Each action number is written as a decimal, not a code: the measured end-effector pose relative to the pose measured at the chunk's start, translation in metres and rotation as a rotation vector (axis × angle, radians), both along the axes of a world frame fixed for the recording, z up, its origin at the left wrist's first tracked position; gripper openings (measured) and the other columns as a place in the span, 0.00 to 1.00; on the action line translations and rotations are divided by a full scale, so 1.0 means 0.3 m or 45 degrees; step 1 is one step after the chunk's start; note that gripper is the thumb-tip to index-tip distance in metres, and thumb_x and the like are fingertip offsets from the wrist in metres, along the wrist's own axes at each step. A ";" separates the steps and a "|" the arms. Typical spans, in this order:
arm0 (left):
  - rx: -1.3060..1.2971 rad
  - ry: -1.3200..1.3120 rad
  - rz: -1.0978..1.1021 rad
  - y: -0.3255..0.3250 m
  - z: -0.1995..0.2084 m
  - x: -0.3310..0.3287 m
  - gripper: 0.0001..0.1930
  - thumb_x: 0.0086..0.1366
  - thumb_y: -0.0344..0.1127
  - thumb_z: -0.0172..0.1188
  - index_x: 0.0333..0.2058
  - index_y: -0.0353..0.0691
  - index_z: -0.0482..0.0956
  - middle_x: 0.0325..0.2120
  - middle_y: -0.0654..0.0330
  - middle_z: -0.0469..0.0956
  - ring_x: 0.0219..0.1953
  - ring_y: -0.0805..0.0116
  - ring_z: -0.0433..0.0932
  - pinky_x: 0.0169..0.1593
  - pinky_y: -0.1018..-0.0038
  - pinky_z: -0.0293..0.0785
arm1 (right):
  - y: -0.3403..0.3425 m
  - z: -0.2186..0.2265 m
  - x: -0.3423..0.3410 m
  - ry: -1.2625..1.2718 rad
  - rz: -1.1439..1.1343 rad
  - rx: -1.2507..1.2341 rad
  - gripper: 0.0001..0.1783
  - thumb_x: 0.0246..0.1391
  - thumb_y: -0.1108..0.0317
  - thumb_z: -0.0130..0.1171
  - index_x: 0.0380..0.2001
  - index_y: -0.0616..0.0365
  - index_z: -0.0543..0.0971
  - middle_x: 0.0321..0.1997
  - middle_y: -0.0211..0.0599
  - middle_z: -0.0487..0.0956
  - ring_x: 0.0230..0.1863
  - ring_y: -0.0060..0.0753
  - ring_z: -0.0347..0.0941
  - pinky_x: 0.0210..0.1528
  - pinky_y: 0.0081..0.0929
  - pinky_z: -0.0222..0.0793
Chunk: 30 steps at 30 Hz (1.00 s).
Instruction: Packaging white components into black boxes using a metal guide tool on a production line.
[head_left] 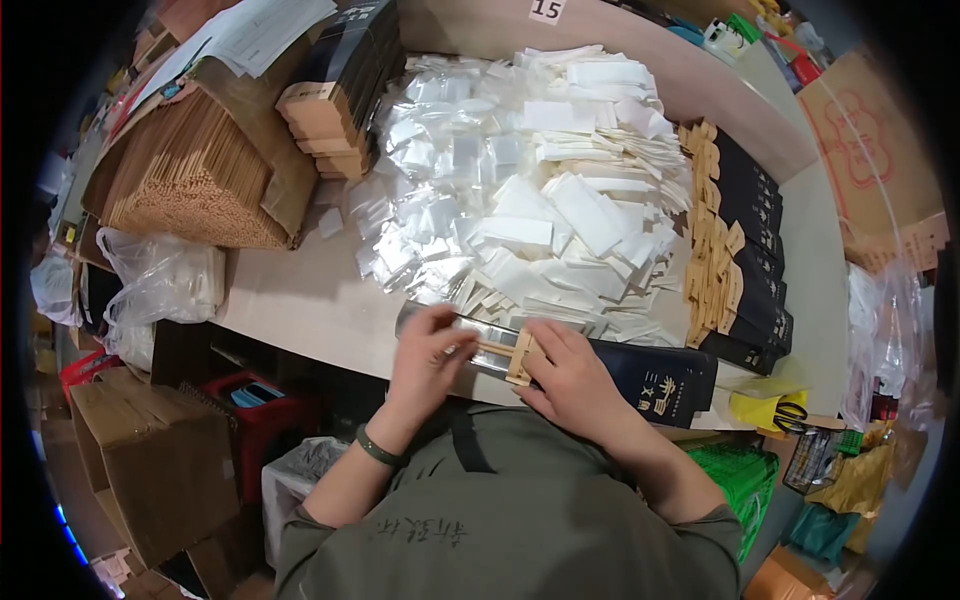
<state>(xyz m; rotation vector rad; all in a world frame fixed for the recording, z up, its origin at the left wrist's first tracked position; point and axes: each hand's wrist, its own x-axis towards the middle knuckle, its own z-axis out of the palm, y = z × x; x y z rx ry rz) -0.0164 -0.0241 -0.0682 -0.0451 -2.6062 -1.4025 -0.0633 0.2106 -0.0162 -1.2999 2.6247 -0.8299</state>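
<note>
The dark flat box (pixel 650 378) lay at the near edge of the table (pixel 300 300), its tan open end toward my left. My right hand (pixel 570 375) pressed flat on that end, fingers spread, not clamped. My left hand (pixel 428 352) pinched a clear sleeve (pixel 440 325) just beside it. Behind them spread a heap of white packets (pixel 540 190), with a row of dark boxes (pixel 745 250) to the right and a bundle of thin sticks (pixel 190 175) far left.
</note>
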 end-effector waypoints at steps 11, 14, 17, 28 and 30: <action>0.064 -0.153 -0.313 0.089 0.178 0.020 0.41 0.54 0.33 0.71 0.65 0.35 0.61 0.50 0.48 0.72 0.52 0.50 0.74 0.57 0.62 0.71 | 0.047 0.000 -0.012 0.179 0.049 -0.060 0.22 0.41 0.70 0.68 0.43 0.56 0.77 0.57 0.50 0.71 0.58 0.55 0.69 0.57 0.44 0.69; -0.810 0.212 -0.321 -0.011 0.160 0.003 0.41 0.42 0.35 0.75 0.58 0.43 0.70 0.45 0.53 0.74 0.50 0.55 0.74 0.52 0.61 0.71 | 0.015 0.021 -0.030 0.319 0.150 -0.084 0.21 0.39 0.69 0.67 0.42 0.53 0.77 0.48 0.43 0.71 0.48 0.49 0.72 0.48 0.40 0.71; -0.842 0.121 -0.319 -0.020 0.085 0.010 0.32 0.39 0.34 0.75 0.47 0.45 0.75 0.35 0.58 0.76 0.39 0.55 0.78 0.42 0.61 0.73 | -0.022 0.047 -0.080 0.344 0.421 -0.191 0.09 0.41 0.67 0.66 0.30 0.50 0.79 0.32 0.37 0.71 0.29 0.39 0.72 0.30 0.36 0.70; 0.136 -0.499 -1.174 0.214 0.209 0.013 0.30 0.49 0.27 0.65 0.53 0.31 0.70 0.58 0.42 0.66 0.54 0.49 0.74 0.53 0.66 0.73 | 0.231 0.034 -0.055 0.042 0.181 0.232 0.23 0.45 0.60 0.67 0.41 0.65 0.76 0.63 0.61 0.68 0.60 0.66 0.68 0.65 0.51 0.62; 0.153 -0.598 -0.999 0.270 0.271 0.012 0.24 0.50 0.28 0.64 0.47 0.31 0.71 0.50 0.42 0.71 0.50 0.46 0.75 0.51 0.65 0.73 | 0.171 -0.021 -0.055 -0.009 0.154 0.147 0.26 0.44 0.53 0.66 0.40 0.65 0.77 0.61 0.63 0.69 0.61 0.62 0.66 0.65 0.49 0.60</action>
